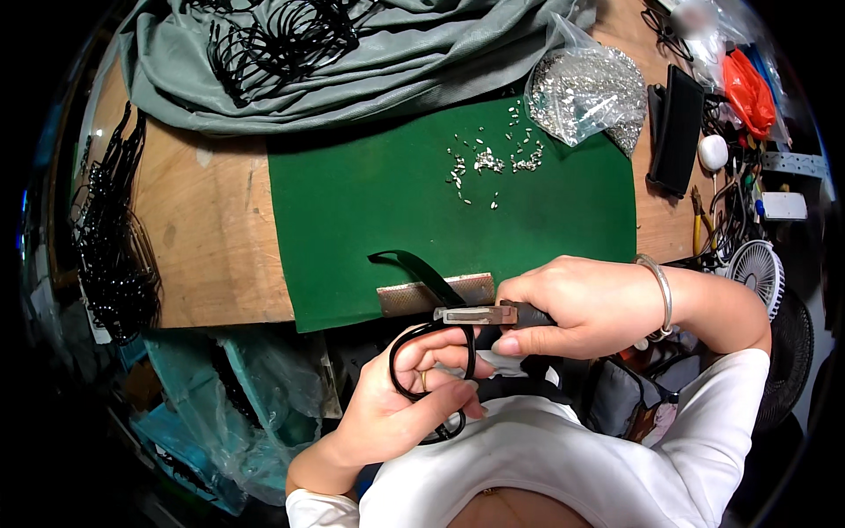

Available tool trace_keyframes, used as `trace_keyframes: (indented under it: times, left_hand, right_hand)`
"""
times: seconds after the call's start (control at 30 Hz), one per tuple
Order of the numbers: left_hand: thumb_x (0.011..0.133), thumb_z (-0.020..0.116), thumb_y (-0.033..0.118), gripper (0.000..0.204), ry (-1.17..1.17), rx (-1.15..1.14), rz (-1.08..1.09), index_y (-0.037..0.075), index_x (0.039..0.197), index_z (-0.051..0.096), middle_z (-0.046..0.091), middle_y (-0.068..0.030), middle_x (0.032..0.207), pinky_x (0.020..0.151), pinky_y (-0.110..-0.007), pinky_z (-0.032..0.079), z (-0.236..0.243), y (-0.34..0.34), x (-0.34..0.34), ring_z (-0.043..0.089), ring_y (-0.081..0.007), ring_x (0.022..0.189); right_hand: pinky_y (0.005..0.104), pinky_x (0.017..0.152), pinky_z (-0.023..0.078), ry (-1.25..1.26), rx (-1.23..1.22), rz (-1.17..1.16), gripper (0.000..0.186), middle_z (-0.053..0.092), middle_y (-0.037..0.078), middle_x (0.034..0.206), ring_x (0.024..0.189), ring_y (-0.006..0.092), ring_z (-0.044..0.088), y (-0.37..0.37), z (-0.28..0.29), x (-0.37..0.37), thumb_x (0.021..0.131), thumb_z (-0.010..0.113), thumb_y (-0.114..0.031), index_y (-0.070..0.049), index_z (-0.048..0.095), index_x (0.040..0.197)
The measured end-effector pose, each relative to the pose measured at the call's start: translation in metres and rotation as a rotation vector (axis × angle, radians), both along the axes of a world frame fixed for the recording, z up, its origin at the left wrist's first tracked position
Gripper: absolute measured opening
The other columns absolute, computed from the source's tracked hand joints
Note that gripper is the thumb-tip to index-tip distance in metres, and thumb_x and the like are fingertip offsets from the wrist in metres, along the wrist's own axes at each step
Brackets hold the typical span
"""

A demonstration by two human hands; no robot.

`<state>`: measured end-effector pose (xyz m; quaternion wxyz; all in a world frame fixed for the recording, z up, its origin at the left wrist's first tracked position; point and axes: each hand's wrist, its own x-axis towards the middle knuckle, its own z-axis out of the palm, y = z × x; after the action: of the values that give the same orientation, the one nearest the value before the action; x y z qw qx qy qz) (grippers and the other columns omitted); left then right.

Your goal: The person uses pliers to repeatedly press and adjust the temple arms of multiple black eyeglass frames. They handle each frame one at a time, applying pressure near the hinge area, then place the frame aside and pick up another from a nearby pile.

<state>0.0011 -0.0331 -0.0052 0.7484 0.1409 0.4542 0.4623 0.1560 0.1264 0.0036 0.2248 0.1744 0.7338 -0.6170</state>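
Note:
My right hand (576, 308) is wrapped round the dark handles of a pair of pliers (475, 314). Their flat metal jaws point left, over the near edge of a green mat (378, 202). In my left hand (414, 387) is a looped black cord (395, 365), held by curled fingers below the jaws. The cord's upper part meets the jaws; whether they grip it is too small to tell. Just beyond, a black strip (421, 271) curves across a textured metal plate (396, 299) at the mat's near edge. Small silvery pieces (488, 160) are scattered farther back on the mat.
A clear bag of silvery pieces (585, 92) lies at the back right. Grey cloth (396, 88) with bundled black cords (282, 44) covers the back. More black cords (114, 238) hang at left. On the right are a black case (676, 132), yellow-handled pliers (698, 224) and a small fan (757, 271).

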Motion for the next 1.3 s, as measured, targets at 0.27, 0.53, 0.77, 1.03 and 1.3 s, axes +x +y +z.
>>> trace_keyframes:
  times: [0.27, 0.53, 0.77, 1.03, 1.3]
  left_hand:
    - [0.080, 0.045, -0.010, 0.046, -0.023, 0.030, -0.004, 0.003, 0.122, 0.033, 0.055, -0.0157, 0.101, 0.065, -0.025, 0.048, -0.002, -0.001, 0.004, 0.061, -0.0178, 0.073]
    - [0.080, 0.047, -0.009, 0.046, -0.064, 0.051, -0.004, 0.002, 0.123, 0.033, 0.054, -0.0152, 0.103, 0.068, -0.026, 0.049, 0.003, 0.010, -0.004, 0.061, -0.0184, 0.077]
    - [0.073, 0.059, -0.004, 0.039, 0.667, 0.146, 0.080, -0.005, 0.109, 0.046, 0.059, -0.0168, 0.094, 0.073, -0.028, 0.047, 0.034, 0.020, -0.055, 0.058, -0.0191, 0.082]
    - [0.070, 0.061, -0.002, 0.024, 1.468, 0.100, -0.235, -0.001, 0.093, 0.055, 0.059, -0.0094, 0.080, 0.067, -0.025, 0.045, -0.042, 0.060, -0.154, 0.057, -0.0160, 0.073]
    - [0.074, 0.061, 0.014, 0.014, 2.376, 0.491, 0.072, 0.009, 0.087, 0.059, 0.053, -0.0091, 0.076, 0.072, -0.036, 0.044, -0.059, 0.182, -0.175, 0.050, -0.0304, 0.078]
  right_hand:
    - [0.0378, 0.054, 0.045, -0.011, 0.365, -0.124, 0.027, 0.057, 0.016, 0.067, 0.060, 0.0345, 0.055, -0.017, -0.006, 0.007, 0.076, 0.062, -0.027, -0.001, 0.054, 0.078]
    - [0.0348, 0.062, 0.044, 0.033, 0.215, -0.057, 0.035, 0.058, 0.015, 0.076, 0.071, 0.0286, 0.058, 0.023, -0.035, 0.013, 0.079, 0.058, -0.034, 0.000, 0.054, 0.085]
    - [0.0382, 0.064, 0.044, 0.136, 0.351, -0.363, 0.033, 0.055, 0.020, 0.075, 0.072, 0.0341, 0.056, 0.012, -0.063, 0.019, 0.078, 0.058, -0.030, 0.002, 0.054, 0.086]
    - [0.0369, 0.065, 0.044, 0.168, 0.335, -0.414, 0.030, 0.056, 0.018, 0.075, 0.072, 0.0325, 0.056, 0.011, -0.059, 0.016, 0.078, 0.058, -0.029, 0.000, 0.054, 0.086]
    - [0.0361, 0.063, 0.044, 0.212, 0.432, -0.368, 0.026, 0.055, 0.016, 0.074, 0.069, 0.0309, 0.056, 0.002, -0.057, 0.015, 0.077, 0.059, -0.026, -0.001, 0.055, 0.085]
